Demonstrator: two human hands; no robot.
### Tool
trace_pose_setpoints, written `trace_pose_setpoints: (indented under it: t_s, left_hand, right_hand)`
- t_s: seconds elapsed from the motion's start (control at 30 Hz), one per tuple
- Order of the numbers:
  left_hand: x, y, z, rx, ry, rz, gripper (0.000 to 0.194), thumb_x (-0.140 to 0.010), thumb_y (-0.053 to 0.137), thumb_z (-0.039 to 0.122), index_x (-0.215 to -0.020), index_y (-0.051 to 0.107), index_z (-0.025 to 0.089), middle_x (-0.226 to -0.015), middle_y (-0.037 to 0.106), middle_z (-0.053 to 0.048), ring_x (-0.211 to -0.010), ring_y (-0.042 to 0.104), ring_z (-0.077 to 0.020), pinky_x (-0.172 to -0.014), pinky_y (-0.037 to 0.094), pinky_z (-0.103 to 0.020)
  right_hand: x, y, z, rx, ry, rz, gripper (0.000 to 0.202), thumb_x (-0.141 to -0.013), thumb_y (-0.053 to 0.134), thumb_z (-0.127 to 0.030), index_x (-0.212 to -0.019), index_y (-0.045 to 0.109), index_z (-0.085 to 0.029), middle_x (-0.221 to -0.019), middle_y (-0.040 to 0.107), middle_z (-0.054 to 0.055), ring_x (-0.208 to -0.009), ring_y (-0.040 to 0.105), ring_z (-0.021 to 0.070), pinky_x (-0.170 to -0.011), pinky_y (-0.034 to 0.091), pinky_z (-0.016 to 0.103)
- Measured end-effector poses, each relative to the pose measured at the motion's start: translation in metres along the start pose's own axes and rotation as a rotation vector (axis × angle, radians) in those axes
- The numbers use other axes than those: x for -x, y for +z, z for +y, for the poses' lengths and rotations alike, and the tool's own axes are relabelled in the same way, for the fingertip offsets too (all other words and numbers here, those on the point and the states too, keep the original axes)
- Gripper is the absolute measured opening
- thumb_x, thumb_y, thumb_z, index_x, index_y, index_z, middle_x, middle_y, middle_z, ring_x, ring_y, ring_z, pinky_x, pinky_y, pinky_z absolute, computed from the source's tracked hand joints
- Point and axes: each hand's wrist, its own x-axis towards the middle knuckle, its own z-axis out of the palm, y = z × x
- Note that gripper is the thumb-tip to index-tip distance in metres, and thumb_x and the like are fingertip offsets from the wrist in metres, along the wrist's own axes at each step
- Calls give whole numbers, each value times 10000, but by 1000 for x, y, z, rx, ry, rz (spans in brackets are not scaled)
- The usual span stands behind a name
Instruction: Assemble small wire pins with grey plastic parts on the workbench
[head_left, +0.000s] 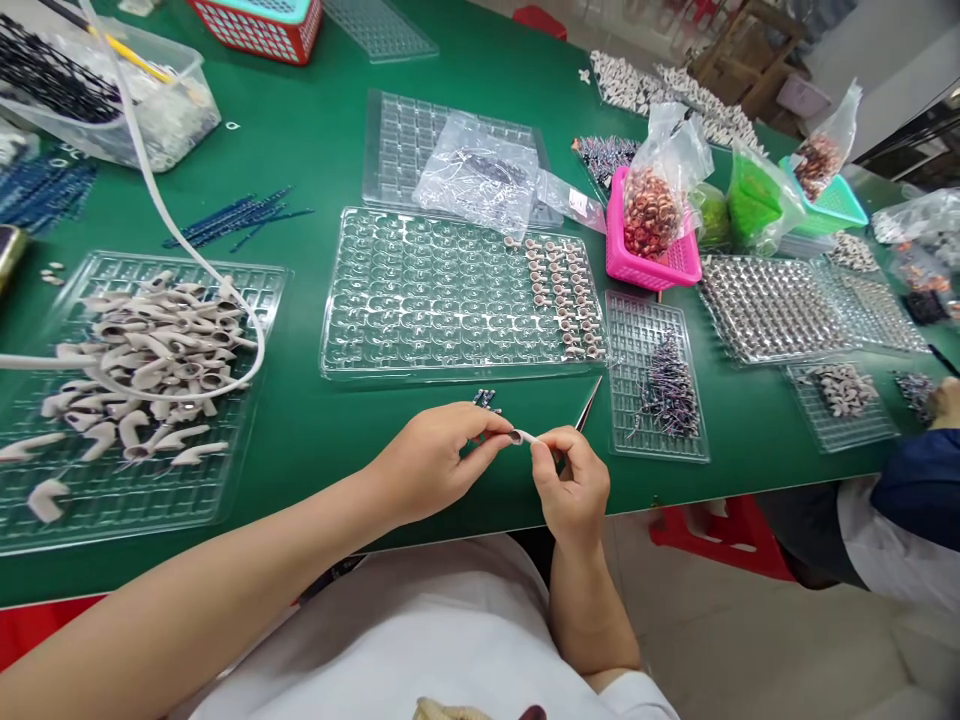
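Observation:
In front of my body I hold a small white earbud shell (528, 437) between both hands. My left hand (442, 455) pinches its round, dark-mouthed end. With thumb and fingertips, my right hand (571, 480) grips the narrow stem end. A pair of metal tweezers (589, 403) is tucked in my right hand, its tips pointing up and away. Just beyond my left fingers lie several tiny dark parts (486, 400). Further back is a clear moulded tray (420, 290), with small white and copper-coloured parts (574, 285) seated in its right-hand columns.
To the left, a heap of white shells (150, 350) covers another tray, with a white cable (259, 345) looping over it. On the right stand a tray of thin wired parts (671, 385) and a pink basket (652, 262). Another person's hand (946, 402) is at far right.

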Motion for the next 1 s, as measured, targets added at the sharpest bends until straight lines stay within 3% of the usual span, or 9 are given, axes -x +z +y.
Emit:
trace_pose_setpoints:
  t_s: [0.13, 0.27, 0.43, 0.57, 0.7, 0.77, 0.83, 0.9, 1.0]
  left_hand:
    - [0, -3, 4, -100, 27, -3, 157, -929, 547, 183, -918, 703, 162, -803, 731, -35, -742, 674, -174, -669, 489, -266]
    - [5, -26, 14, -270, 6, 25, 158, -927, 533, 190, -908, 687, 158, -836, 731, -55, -773, 671, -197, -684, 491, -295]
    - [32, -92, 2, -474, -206, 227, 212, -949, 493, 254, -908, 687, 179, -860, 713, -53, -809, 660, -192, -690, 504, -283]
    - [60, -153, -33, -769, -484, 427, 272, -925, 483, 325, -963, 709, 177, -950, 735, -78, -907, 676, -236, -789, 534, -317]
    - [73, -194, -65, -936, -625, 450, 359, -872, 470, 356, -953, 726, 117, -991, 737, -171, -950, 672, -347, -832, 538, -441]
    - [70, -200, -72, -951, -610, 428, 401, -857, 475, 370, -989, 722, 83, -1022, 727, -219, -988, 658, -395, -861, 524, -498]
    - [58, -194, -73, -952, -549, 394, 413, -858, 478, 373, -1046, 709, 86, -1074, 718, -224, -1055, 638, -399, -936, 494, -514]
    - [37, -177, -70, -904, -430, 314, 397, -873, 479, 355, -1082, 697, 98, -1120, 708, -219, -1106, 619, -386, -995, 461, -519]
    - [-13, -138, -62, -767, -226, 123, 358, -904, 477, 315, -1109, 689, 112, -1170, 695, -198, -1123, 611, -351, -1008, 458, -508]
  right_hand:
    - [-1, -2, 0, 36, -19, -34, 128, -926, 579, -231, -804, 612, -206, -722, 594, -25, -647, 540, 111, -629, 445, 237]
    - [1, -5, 4, 83, -74, -113, 78, -927, 601, -270, -912, 659, -220, -825, 668, 1, -704, 597, 131, -664, 474, 243]
    - [2, -6, 14, 100, -108, -124, 136, -923, 610, -351, -959, 677, -237, -884, 701, 10, -694, 624, 142, -642, 496, 236]
    - [2, -5, 13, 74, -135, -135, 151, -932, 594, -365, -932, 682, -242, -852, 705, 0, -673, 640, 139, -616, 503, 224]
    - [0, -3, 10, 55, -137, -145, 153, -941, 581, -350, -925, 679, -234, -847, 708, 5, -693, 663, 141, -621, 512, 220]
    - [0, -1, 9, 41, -149, -146, 140, -942, 578, -329, -919, 674, -229, -833, 701, 5, -683, 658, 137, -620, 513, 220]
    - [0, -1, 7, 22, -167, -145, 132, -946, 569, -305, -908, 666, -223, -809, 689, 4, -662, 646, 134, -621, 516, 225]
    - [0, 0, 6, 0, -182, -145, 134, -953, 550, -280, -902, 657, -217, -795, 678, 8, -661, 639, 137, -624, 518, 233]
    - [0, 2, 5, -32, -194, -153, 137, -962, 524, -246, -903, 642, -208, -777, 660, 14, -665, 627, 139, -623, 514, 243]
